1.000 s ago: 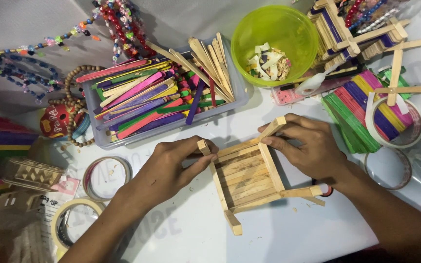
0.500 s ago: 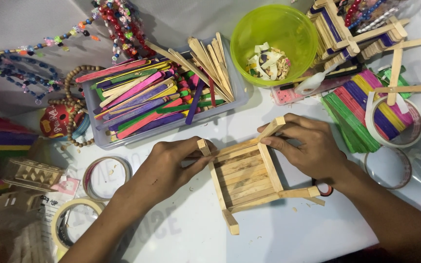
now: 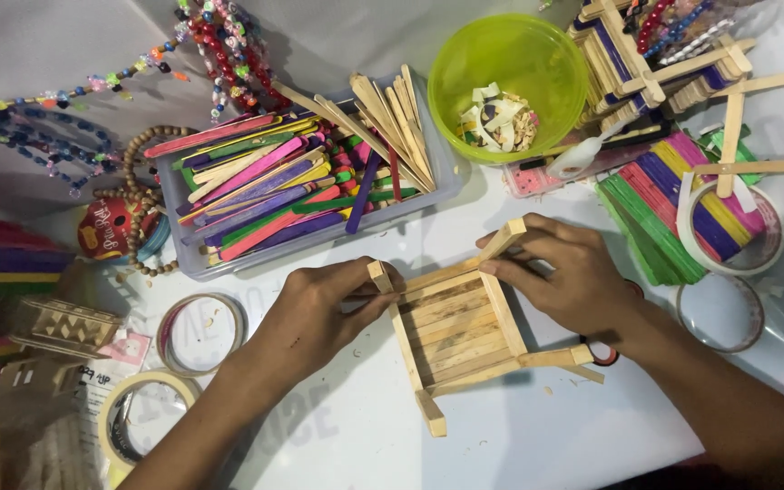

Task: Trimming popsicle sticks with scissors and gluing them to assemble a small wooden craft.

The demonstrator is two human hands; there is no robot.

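Craft-stick frame (image 3: pixel 457 331), centre frame, is pinched at its upper corners by left hand (image 3: pixel 324 313) and right hand (image 3: pixel 564 277); slatted base and four rails appear assembled, upper walls unbuilt

Beyond my work: a tray of coloured sticks (image 3: pixel 301 186), a green bowl (image 3: pixel 537 54), tape rolls (image 3: pixel 200 331), bead strings (image 3: pixel 38 136).

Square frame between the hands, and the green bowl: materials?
Square frame: looks like bare wood, flat craft sticks laid side by side, pale, matte, grain faintly visible. Both hands' fingers touch its far edge. Green bowl: probably plastic, translucent lime, smooth and glossy, light glowing through its wall.
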